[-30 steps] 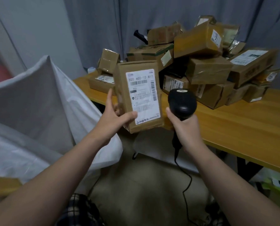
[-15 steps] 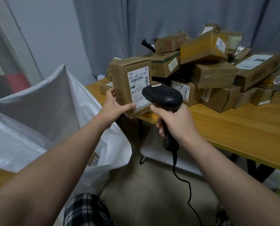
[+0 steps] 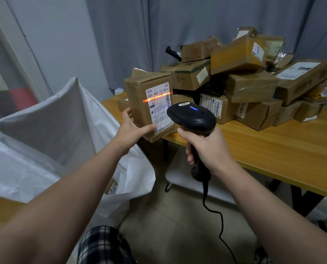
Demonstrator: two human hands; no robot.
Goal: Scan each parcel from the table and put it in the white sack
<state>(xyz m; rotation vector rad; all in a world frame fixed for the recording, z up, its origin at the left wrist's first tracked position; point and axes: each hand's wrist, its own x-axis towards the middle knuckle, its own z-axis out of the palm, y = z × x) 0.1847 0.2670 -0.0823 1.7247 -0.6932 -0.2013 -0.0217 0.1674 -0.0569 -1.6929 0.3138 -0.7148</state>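
Head camera, looking forward and down.

In the left hand (image 3: 132,128), a brown parcel (image 3: 138,103), gripped low at its bottom corner, thumb across the front face, fingers behind the left side. Held upright in the air, a little tilted, above the near edge of the tabletop (image 3: 273,149) and just beside the white sack (image 3: 44,130), not inside it. On the front face, a white label (image 3: 159,111) turned toward the camera, with a printed number and a barcode. Across the upper part of the label, a bright orange-red scan line (image 3: 157,97).

In the right hand (image 3: 206,149), a black scanner (image 3: 193,120), fingers wrapped closed round the handle. Head of the scanner in front of the lower right part of the parcel, pointed at the label and covering a corner of it; touching or apart, not possible to tell. On top of the head, a small blue light (image 3: 194,108), lit. From the bottom of the handle, a black cable (image 3: 221,225) hanging down toward the floor (image 3: 168,225).

On the left, the white sack standing open, with a wide mouth, passing below the left forearm. Inside, low down, a piece of another brown parcel (image 3: 112,185) with a label.

On the far part of the tabletop, a pile of brown parcels (image 3: 250,86), stacked unevenly in several layers, many with white labels, some wrapped in clear tape. Behind the pile, a grey curtain (image 3: 178,20). At the bottom edge of the view, a piece of black-and-white checked cloth (image 3: 101,244).
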